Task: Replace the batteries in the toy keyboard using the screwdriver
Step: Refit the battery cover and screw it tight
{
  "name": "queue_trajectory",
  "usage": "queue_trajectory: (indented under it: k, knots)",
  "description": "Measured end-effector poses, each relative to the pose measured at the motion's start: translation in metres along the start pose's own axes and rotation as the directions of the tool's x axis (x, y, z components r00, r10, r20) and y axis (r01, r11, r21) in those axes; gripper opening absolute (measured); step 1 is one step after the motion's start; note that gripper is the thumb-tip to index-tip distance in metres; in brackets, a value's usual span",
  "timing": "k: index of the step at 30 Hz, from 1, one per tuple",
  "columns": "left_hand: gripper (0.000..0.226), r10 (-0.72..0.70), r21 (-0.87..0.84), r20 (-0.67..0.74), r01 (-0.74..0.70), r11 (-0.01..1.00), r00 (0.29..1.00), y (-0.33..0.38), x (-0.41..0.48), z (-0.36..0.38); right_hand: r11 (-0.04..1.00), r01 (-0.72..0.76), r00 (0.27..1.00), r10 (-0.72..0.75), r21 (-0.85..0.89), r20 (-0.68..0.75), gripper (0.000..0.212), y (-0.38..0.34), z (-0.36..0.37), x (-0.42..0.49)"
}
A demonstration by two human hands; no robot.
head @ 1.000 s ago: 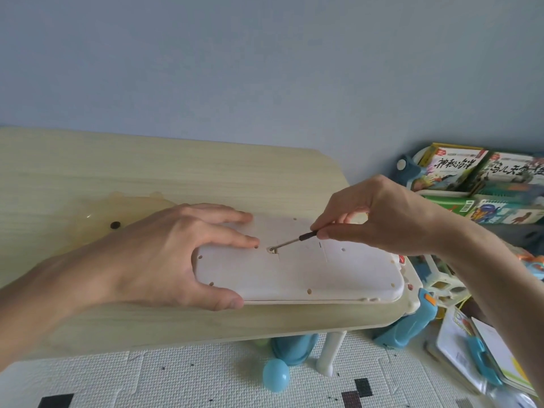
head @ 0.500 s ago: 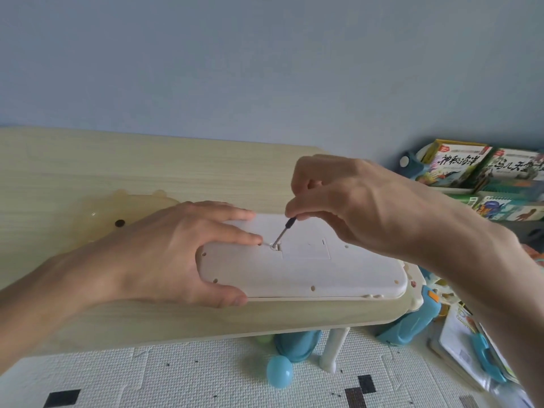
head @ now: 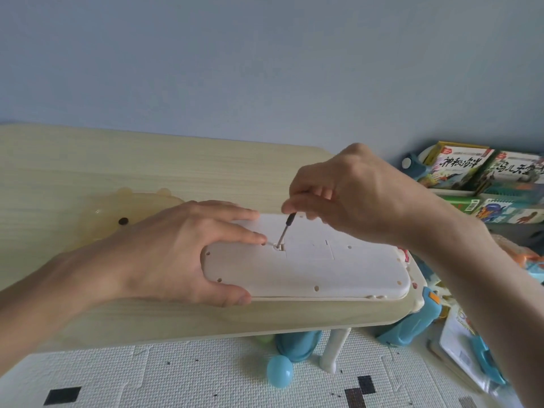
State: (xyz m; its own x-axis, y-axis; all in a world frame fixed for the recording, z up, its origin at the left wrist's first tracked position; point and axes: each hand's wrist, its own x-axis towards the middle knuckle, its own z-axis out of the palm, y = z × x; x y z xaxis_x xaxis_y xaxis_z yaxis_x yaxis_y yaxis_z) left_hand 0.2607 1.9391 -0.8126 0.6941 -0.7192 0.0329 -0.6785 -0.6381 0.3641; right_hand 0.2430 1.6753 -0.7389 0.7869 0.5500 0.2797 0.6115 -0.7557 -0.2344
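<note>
Two hands: left hand (head: 164,254) grips toy keyboard (head: 309,269) end near table (head: 176,166) edge; right hand (head: 353,195) pinches screwdriver (head: 284,231).

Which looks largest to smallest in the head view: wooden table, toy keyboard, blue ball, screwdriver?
1. wooden table
2. toy keyboard
3. blue ball
4. screwdriver, smallest as seen. The right hand hides its handle and the ball lies farther down on the floor, so this last pair is unsure.
</note>
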Motion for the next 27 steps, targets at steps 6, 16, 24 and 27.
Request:
queue_trajectory:
  k: [6,16,24,27]
  knots:
    - [0.088,-0.028,-0.038,-0.027,0.027,0.999,0.999,0.003,0.003,0.001,0.997,-0.066,0.99,0.06,-0.044,-0.125,0.038,-0.01,0.017,0.007]
    - [0.088,-0.059,-0.052,-0.017,0.058,0.997,0.998,0.004,0.001,0.002,0.97,-0.192,0.957,0.151,0.151,0.248,0.018,-0.011,-0.016,-0.008]
    - [0.086,-0.048,-0.058,-0.014,0.047,0.997,0.999,0.004,0.002,0.001,0.953,-0.242,0.96,0.209,0.181,0.184,0.013,-0.001,-0.017,0.0]
    - [0.087,-0.047,-0.062,-0.019,0.045,0.997,0.999,0.004,0.002,0.001,0.967,-0.233,0.965,0.218,0.101,0.144,0.031,-0.002,-0.018,0.002]
